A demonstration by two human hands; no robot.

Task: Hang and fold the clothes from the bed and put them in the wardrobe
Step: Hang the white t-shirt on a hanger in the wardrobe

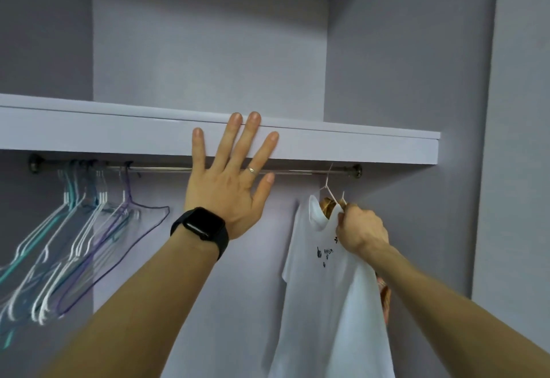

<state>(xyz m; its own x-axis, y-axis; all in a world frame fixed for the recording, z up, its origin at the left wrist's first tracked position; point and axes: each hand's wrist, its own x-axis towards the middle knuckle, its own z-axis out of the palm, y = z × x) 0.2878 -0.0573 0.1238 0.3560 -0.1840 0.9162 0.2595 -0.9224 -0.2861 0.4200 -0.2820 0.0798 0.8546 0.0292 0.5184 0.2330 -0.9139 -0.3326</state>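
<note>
A white T-shirt [321, 282] with a small dark print hangs on a white wire hanger [329, 187] hooked over the right end of the wardrobe rail [166, 168]. My right hand [361, 229] grips the shirt's collar and the hanger just below the hook. A brown patterned garment [327, 206] shows behind the collar and lower at the shirt's right edge. My left hand [230, 182], with a ring and a black watch at the wrist, is raised with fingers spread straight against the front edge of the shelf [357, 147].
Several bare wire hangers [83, 229], white, teal and purple, hang bunched at the rail's left end. The lilac wardrobe has an upper compartment above the shelf and a side wall [416, 229] close to the shirt on the right.
</note>
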